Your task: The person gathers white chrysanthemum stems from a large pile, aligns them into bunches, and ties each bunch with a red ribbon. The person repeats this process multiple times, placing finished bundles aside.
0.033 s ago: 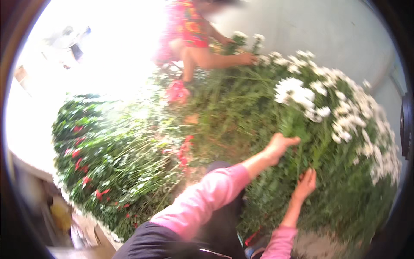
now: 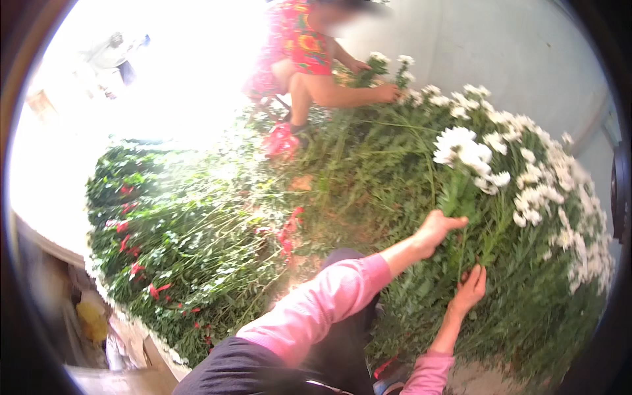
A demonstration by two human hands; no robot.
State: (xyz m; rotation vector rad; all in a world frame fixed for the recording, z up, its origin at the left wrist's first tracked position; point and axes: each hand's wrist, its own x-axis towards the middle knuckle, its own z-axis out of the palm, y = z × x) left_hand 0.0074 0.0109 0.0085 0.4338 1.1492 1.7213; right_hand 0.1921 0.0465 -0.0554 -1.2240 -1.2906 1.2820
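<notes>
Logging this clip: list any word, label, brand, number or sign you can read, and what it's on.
None: no readable text anywhere. The white flowers, red strips and pale wall show no lettering. The clutter at lower left is too blurred to tell.

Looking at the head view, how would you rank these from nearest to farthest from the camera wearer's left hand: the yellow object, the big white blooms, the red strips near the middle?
From the left hand:
1. Big white blooms: just above it, slightly right.
2. Red strips: to its left, near the middle.
3. Yellow object: far off, lower left.
</notes>
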